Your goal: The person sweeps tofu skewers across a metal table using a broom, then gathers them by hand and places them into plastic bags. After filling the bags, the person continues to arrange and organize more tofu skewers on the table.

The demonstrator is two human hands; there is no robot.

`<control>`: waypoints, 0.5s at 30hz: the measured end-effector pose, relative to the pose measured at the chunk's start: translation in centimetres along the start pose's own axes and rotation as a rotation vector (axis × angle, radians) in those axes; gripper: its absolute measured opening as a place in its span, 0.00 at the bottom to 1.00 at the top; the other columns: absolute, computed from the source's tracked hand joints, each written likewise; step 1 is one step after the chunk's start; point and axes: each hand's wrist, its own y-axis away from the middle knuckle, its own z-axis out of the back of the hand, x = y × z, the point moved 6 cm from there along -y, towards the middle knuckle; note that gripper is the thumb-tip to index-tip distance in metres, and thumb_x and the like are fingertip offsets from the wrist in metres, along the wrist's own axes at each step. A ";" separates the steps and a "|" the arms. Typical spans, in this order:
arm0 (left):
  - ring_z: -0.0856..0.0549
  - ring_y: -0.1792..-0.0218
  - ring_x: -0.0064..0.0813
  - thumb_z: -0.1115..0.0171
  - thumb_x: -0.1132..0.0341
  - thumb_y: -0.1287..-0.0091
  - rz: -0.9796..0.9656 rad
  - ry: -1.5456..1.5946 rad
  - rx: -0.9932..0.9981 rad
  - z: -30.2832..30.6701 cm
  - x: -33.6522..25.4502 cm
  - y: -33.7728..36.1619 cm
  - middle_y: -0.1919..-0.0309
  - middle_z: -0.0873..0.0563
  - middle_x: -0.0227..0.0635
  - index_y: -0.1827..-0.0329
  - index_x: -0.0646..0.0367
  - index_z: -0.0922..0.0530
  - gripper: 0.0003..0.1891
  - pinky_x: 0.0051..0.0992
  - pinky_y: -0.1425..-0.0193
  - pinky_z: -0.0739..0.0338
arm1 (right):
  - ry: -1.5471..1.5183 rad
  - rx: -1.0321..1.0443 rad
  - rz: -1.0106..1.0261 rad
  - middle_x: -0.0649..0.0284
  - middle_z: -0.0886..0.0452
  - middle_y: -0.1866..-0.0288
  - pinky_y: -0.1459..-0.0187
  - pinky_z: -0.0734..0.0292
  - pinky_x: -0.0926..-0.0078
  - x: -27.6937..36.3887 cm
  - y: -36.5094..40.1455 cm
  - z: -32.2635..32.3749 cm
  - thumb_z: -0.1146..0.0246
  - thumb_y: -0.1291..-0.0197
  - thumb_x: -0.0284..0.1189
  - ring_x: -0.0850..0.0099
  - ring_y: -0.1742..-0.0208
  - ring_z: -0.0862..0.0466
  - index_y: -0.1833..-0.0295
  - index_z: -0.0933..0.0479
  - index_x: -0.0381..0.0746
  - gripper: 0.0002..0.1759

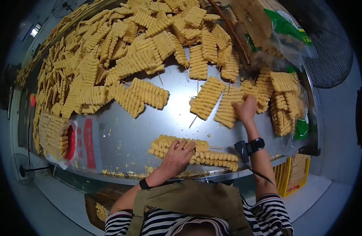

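Note:
My left hand [177,158] rests near the table's front edge, its fingers curled over a small stack of yellow, ridged, skewered snack pieces [220,159] lying on their sides. Thin sticks poke out to the right of that stack. Farther forward, my right hand [247,108] is closed at the edge of a flat ridged skewered snack piece [228,108]; the fingertips are partly hidden. Just left of it lies another skewered piece [206,97], tilted, with its stick toward me. Two more pieces [149,93] overlap near the middle of the table.
A large heap of skewered pieces [90,67] covers the back and left of the metal table [173,118]. Filled plastic bags stand at left [55,135] and right [285,102]. A brown rod [232,33] lies at the back. A yellow crate [293,175] sits below, right.

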 end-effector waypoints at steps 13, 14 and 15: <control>0.28 0.47 0.44 0.41 0.77 0.56 0.001 0.019 -0.009 0.0 -0.2 -0.2 0.47 0.26 0.46 0.68 0.65 0.25 0.10 0.43 0.43 0.36 | -0.361 0.243 -0.204 0.57 0.24 0.61 0.56 0.26 0.66 -0.6 1.8 -4.6 0.28 0.60 0.25 0.63 0.61 0.21 0.51 0.36 0.34 0.30; 0.28 0.47 0.44 0.41 0.77 0.55 0.005 0.019 -0.005 -0.1 -0.2 -0.1 0.47 0.26 0.46 0.68 0.65 0.25 0.10 0.43 0.43 0.36 | -0.357 0.245 -0.201 0.57 0.24 0.61 0.56 0.26 0.66 -0.6 2.3 -5.0 0.28 0.60 0.25 0.63 0.61 0.21 0.51 0.36 0.34 0.30; 0.28 0.47 0.44 0.41 0.77 0.55 0.010 0.023 -0.008 -0.2 -0.2 -0.1 0.47 0.26 0.46 0.68 0.65 0.25 0.10 0.43 0.43 0.36 | -0.657 0.185 -0.157 0.61 0.25 0.62 0.56 0.26 0.71 -0.2 2.9 -5.2 0.29 0.59 0.22 0.67 0.61 0.22 0.52 0.37 0.35 0.29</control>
